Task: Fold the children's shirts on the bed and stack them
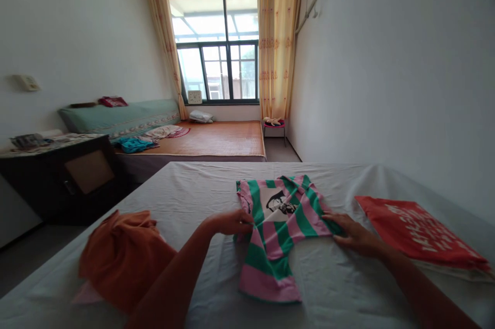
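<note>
A pink-and-green striped shirt [276, 233] with a black-and-white picture on its chest lies partly folded and creased on the white-covered surface. One striped part of it hangs toward me, and its lower end lies flat. At the shirt's left edge, my left hand [232, 221] is closed, pinching the fabric between thumb and fingers. My right hand [351, 233] holds the shirt's right edge, thumb below and fingers over the cloth.
An orange crumpled garment [119, 257] lies on the left of the white sheet [193, 184]. Folded red clothing [421, 231] with white lettering rests at the right, near the wall. Beyond are a bed [228, 138], a dark cabinet [65, 179] and a small stool [274, 125].
</note>
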Available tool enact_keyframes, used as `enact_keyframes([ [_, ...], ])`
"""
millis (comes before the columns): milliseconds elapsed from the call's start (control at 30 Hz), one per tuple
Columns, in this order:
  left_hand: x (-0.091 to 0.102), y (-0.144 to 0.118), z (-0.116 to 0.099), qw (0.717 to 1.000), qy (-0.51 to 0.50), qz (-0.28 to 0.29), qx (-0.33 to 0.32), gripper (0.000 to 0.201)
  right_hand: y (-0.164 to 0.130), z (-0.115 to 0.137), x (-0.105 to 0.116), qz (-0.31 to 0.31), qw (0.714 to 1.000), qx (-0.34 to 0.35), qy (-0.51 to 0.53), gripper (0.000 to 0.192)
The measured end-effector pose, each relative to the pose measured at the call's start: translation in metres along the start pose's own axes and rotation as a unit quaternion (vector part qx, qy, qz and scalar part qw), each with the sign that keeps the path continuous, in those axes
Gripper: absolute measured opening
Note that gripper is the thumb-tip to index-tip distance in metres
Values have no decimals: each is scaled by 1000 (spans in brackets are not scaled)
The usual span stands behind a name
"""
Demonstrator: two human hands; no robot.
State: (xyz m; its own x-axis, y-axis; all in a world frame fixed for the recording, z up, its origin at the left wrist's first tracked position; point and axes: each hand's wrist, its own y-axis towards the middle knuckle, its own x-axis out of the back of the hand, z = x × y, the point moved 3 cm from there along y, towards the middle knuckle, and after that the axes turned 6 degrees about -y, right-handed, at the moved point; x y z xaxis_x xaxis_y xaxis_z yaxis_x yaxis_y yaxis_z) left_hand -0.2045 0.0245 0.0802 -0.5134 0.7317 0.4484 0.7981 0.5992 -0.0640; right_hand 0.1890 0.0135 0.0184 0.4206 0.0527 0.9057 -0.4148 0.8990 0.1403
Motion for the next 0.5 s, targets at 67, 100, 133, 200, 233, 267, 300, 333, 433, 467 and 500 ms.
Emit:
enact_keyframes([
  [67,5,2,-2,996,-36,-77,-12,36,3,-7,-5,-47,999,-18,-13,51],
  [100,7,2,-4,992,-65,-110,-14,40,5,-10,-7,-66,997,-21,-18,48],
  [133,9,1,-7,986,-98,-137,-16,43,6,-13,-8,-80,996,-21,-20,46],
  [200,12,-2,-14,971,-159,-175,-27,43,8,-18,-11,-98,995,-22,-17,44],
  [233,13,-3,-17,964,-181,-191,-36,42,8,-20,-11,-104,994,-25,-13,44],
  [267,15,-5,-21,957,-196,-207,-47,40,7,-21,-10,-111,993,-29,-9,43],
  [300,16,-7,-24,950,-209,-223,-58,38,7,-21,-9,-118,992,-35,-5,42],
  [333,18,-8,-26,943,-222,-240,-66,37,6,-20,-6,-127,991,-44,1,39],
  [433,21,-11,-30,922,-260,-279,-68,36,2,-10,11,-152,984,-74,51,29],
  [467,22,-12,-32,918,-270,-283,-63,36,1,-5,19,-164,980,-85,75,26],
  [500,22,-13,-35,917,-277,-282,-57,36,0,1,28,-181,974,-93,99,25],
])
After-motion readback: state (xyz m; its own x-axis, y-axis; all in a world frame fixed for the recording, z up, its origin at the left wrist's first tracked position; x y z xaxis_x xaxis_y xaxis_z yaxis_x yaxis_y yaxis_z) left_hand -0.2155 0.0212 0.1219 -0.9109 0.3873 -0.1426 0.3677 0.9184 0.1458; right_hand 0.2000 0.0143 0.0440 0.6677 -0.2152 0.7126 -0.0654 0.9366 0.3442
